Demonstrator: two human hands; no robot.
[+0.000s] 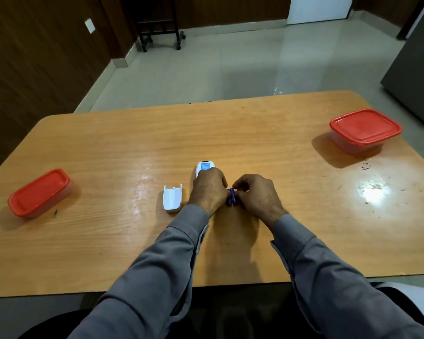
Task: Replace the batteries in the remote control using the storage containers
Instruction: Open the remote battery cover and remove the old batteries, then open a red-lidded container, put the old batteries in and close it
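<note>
A white remote control lies back-side up on the wooden table. My left hand grips its near part, hiding the battery bay. Its detached white battery cover lies just to the left. Two blue-purple batteries sit between my hands, and my right hand pinches them with curled fingers. Whether they sit in the remote or on the table I cannot tell. One red-lidded storage container stands at the table's left, another at the far right; both are closed.
The table's near edge runs below my forearms. Beyond the far edge is a tiled floor with a dark wheeled stand and a grey cabinet at the right. Specks and scratches mark the table's right side.
</note>
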